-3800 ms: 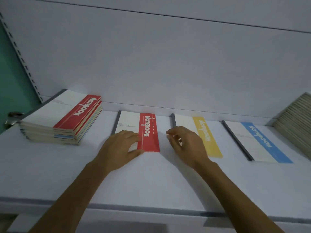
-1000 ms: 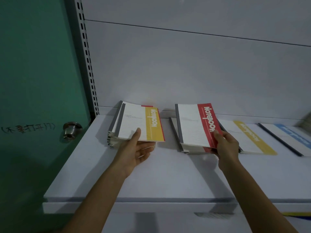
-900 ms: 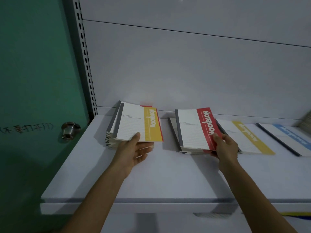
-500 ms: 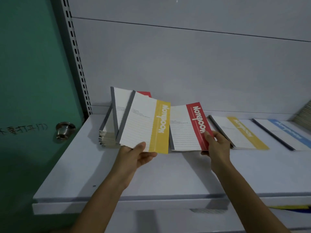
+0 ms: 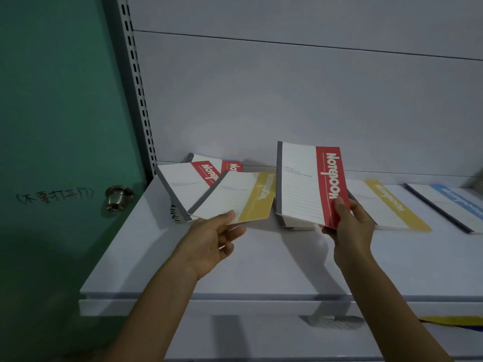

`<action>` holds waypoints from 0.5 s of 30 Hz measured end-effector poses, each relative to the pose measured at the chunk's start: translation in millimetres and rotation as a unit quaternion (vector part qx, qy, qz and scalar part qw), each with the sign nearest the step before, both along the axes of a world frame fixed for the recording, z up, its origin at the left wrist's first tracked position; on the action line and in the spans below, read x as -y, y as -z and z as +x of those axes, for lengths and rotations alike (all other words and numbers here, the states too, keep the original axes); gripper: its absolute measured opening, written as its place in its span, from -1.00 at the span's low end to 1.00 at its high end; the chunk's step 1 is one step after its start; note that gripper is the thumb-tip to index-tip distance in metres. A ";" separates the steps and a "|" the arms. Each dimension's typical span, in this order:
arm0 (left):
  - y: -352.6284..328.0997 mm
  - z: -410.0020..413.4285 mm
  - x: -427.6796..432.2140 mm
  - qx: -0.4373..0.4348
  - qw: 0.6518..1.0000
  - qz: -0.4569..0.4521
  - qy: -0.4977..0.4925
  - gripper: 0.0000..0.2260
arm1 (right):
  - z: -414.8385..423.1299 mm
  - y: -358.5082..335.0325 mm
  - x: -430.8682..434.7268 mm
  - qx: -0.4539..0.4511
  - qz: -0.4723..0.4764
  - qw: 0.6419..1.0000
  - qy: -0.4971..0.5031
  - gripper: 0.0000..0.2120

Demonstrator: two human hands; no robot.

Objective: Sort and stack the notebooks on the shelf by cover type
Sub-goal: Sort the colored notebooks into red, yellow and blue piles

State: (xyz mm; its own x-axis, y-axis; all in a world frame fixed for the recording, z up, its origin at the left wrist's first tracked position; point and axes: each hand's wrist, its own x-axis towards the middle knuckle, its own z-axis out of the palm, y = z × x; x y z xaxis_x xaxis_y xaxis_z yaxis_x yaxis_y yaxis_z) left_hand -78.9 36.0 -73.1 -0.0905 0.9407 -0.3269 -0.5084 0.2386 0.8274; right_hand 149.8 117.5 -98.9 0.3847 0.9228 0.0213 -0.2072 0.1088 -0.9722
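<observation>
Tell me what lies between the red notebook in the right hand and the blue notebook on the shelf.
A second yellow notebook, lying flat on the shelf, as the head view shows.

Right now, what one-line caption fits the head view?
Left hand holds a yellow-banded notebook, right hand a red-banded notebook, over the white shelf.
</observation>
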 end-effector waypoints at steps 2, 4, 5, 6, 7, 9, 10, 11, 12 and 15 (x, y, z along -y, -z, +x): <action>-4.9 -5.0 -8.1 0.011 1.000 -0.018 -0.005 -0.92 | 0.4 2.1 4.9 0.003 -0.003 1.000 0.004 -0.90; -7.9 -7.3 -14.7 0.031 0.999 -0.026 -0.008 -0.97 | 1.7 4.8 10.6 -0.001 -0.008 1.000 0.009 -0.86; -7.5 -6.3 -15.6 0.039 0.999 -0.027 -0.002 -0.95 | 2.7 6.1 13.5 -0.003 -0.010 1.000 0.010 -0.84; -5.3 -3.6 -14.8 0.046 0.999 -0.028 0.008 -0.93 | 4.2 6.8 16.1 -0.005 -0.011 1.000 0.011 -0.83; -1.6 0.8 -13.1 0.053 0.998 -0.025 0.019 -0.91 | 5.8 7.3 18.3 -0.008 -0.013 1.000 0.011 -0.83; 7.7 12.6 -8.9 0.063 0.997 -0.006 0.034 -0.88 | 9.7 8.5 22.5 -0.010 -0.017 1.000 0.015 -0.85; 12.0 19.1 -8.1 0.067 0.997 0.012 0.034 -0.87 | 12.0 9.1 24.0 -0.008 -0.018 1.000 0.019 -0.84; 15.4 25.7 -8.1 0.070 0.997 0.033 0.031 -0.87 | 15.1 9.7 25.6 -0.004 -0.020 1.000 0.024 -0.83; 17.5 31.6 -8.5 0.067 0.996 0.056 0.026 -0.84 | 18.4 10.4 27.3 0.001 -0.022 0.999 0.032 -0.82; 19.1 44.6 -11.9 0.021 0.992 0.126 0.018 -0.76 | 30.6 13.0 31.8 0.010 -0.023 0.998 0.055 -0.79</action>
